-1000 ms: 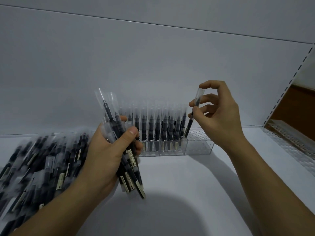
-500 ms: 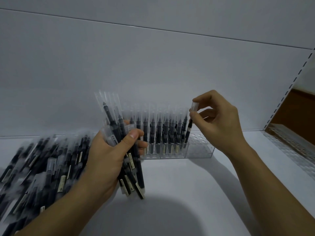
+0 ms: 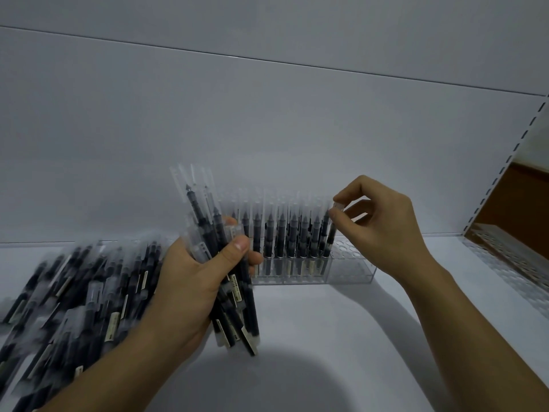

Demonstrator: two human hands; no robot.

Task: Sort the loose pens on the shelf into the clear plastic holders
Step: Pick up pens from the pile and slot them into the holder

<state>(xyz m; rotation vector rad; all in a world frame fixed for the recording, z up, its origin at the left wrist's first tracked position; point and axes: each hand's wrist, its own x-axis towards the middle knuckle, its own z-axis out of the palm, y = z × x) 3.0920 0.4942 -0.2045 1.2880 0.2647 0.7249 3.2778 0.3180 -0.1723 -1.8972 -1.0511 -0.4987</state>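
Clear plastic pen holder (image 3: 350, 270) stands far centre; the right hand (image 3: 383, 230) pinches the top of a slim black sleeved pen (image 3: 330, 236), upright beneath its fingertips at the row's right end. The left hand (image 3: 196, 281) grips a spare bundle of pens (image 3: 208, 221).

a pale grey back panel (image 3: 267, 129) crossed by two thin horizontal seams rises behind a white shelf (image 3: 341, 337), with a slotted upright (image 3: 508, 162) and brown board (image 3: 525, 200) at right, in dim, shadowy light.
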